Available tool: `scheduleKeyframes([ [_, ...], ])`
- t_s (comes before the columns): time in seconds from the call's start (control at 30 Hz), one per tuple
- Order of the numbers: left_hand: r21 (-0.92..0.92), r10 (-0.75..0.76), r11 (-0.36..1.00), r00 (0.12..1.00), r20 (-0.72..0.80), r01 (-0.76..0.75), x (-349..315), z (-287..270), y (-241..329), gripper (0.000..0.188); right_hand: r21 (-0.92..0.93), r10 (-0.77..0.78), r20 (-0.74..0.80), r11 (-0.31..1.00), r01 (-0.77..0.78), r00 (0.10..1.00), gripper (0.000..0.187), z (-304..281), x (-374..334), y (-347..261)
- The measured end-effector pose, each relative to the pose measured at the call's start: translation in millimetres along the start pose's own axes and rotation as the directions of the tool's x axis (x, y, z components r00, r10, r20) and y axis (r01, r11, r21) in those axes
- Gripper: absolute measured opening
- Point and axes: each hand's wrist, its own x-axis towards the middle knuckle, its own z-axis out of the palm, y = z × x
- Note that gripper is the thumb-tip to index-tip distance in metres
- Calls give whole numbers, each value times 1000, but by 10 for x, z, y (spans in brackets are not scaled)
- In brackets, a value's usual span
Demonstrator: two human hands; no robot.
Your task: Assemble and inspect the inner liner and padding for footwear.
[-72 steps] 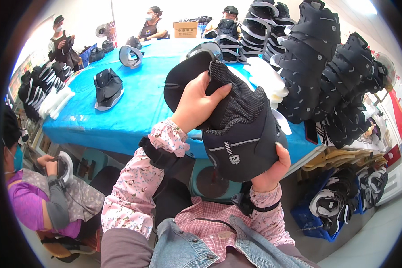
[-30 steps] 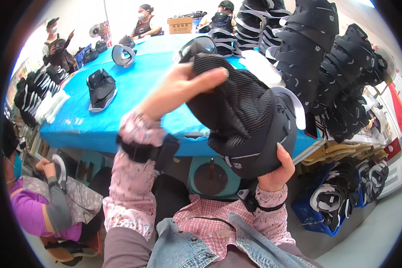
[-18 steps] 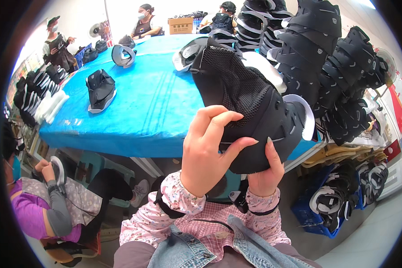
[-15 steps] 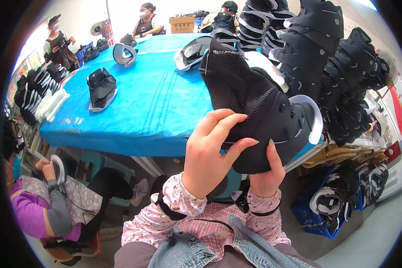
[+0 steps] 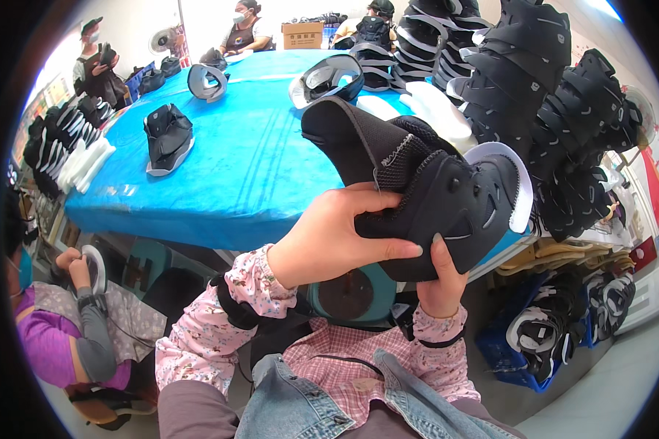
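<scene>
Above the near right part of the table, both hands hold a black boot upper (image 5: 458,205) with a padded mesh lining and a white band along one edge. The fingers of my left hand (image 5: 326,234) are tucked inside its lining edge, with the thumb lying on the outer side. At the bottom edge, my right hand (image 5: 443,285) grips the upper, its thumb up on the outer face and the other fingers hidden behind. Pale zigzag stitching shows on the lining. Beyond it lies another upper (image 5: 329,80) with its opening showing a grey-white inside.
Tall stacks of black uppers (image 5: 516,66) rise at the right of the blue-covered table (image 5: 234,168). White curved pieces (image 5: 439,110) lie beside them. A single upper (image 5: 168,139) stands at left. Blue crates (image 5: 505,366) hold more at lower right. A co-worker (image 5: 73,329) sits at left.
My left hand has turned and slid its fingers into the lining. The upper's tall part has folded over, bringing the stitched lining into sight. My right hand stays at the bottom edge.
</scene>
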Motion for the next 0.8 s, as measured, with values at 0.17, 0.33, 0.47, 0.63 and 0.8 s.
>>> scheduleKeyframes([
  [0.17,75,75,996,918,-389,-49,-49,163,130,43,146,71,-12,987,-69,997,53,126,45,-16],
  [0.33,63,88,995,946,-311,-72,-70,138,23,49,150,102,-11,984,-100,995,51,150,11,-6],
  [0.47,-206,-94,977,979,-182,55,-61,114,-14,49,78,76,25,994,-78,997,51,82,9,20],
  [0.63,-315,-243,929,962,-124,194,-39,90,-21,44,-133,98,6,986,-96,995,52,13,41,112],
  [0.8,-504,-283,849,942,-180,158,-43,124,-207,46,-344,-19,5,939,19,1000,34,152,98,193],
])
